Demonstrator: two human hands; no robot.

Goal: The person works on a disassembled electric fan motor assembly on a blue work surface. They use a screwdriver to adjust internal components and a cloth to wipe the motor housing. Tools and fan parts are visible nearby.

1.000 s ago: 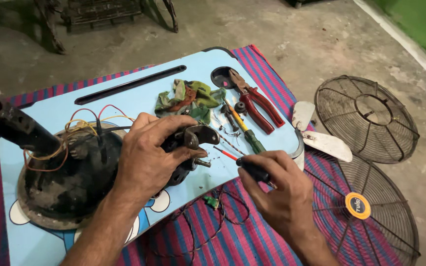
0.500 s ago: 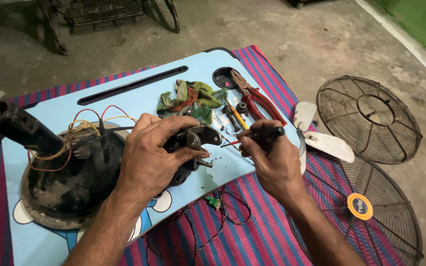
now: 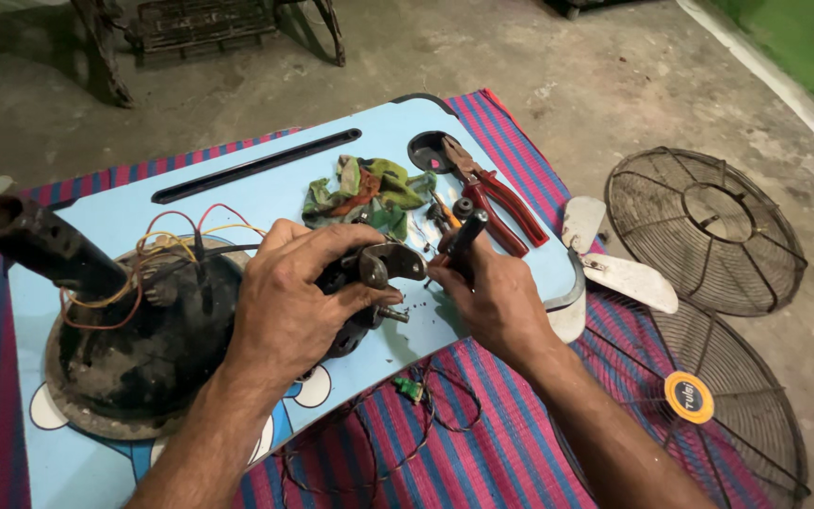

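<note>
My left hand grips the fan motor on the blue board; my right hand pinches a screwdriver against it. Pliers, rags and 2 grilles lie beyond.

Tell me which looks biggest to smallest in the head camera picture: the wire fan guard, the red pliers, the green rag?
1. Wire fan guard, by far the largest.
2 and 3. Green rag and red pliers look about alike: the rag is wider and bunched, the pliers longer and thin, so no firm ranking between them.
</note>
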